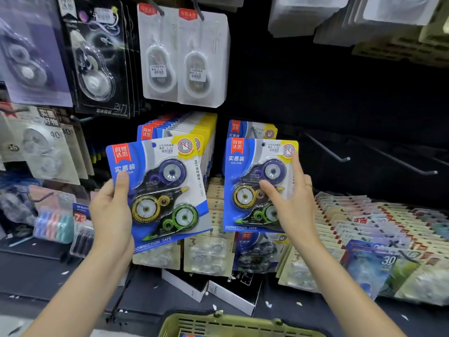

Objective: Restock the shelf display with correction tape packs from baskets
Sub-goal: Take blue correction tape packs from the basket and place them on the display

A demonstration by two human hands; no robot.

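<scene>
My left hand (pixel 110 212) grips a blue correction tape pack (pixel 158 188) by its left edge, thumb on the front, tilted in front of a full row of matching packs (pixel 179 130) on a hook. My right hand (pixel 291 203) holds a second blue pack (pixel 245 166) upright, thumb across its front and fingers along its right edge. That pack sits in front of another like it (pixel 252 131) on the neighbouring hook; whether it hangs on the hook I cannot tell. A green basket (pixel 218 324) shows its rim at the bottom edge.
White tape packs (pixel 182 57) and dark ones (pixel 97 59) hang above. Two bare metal hooks (pixel 328 149) stick out at the right. Rows of carded packs (pixel 376 227) lie on the shelf below, with black-and-white boxes (pixel 218 290) at its front.
</scene>
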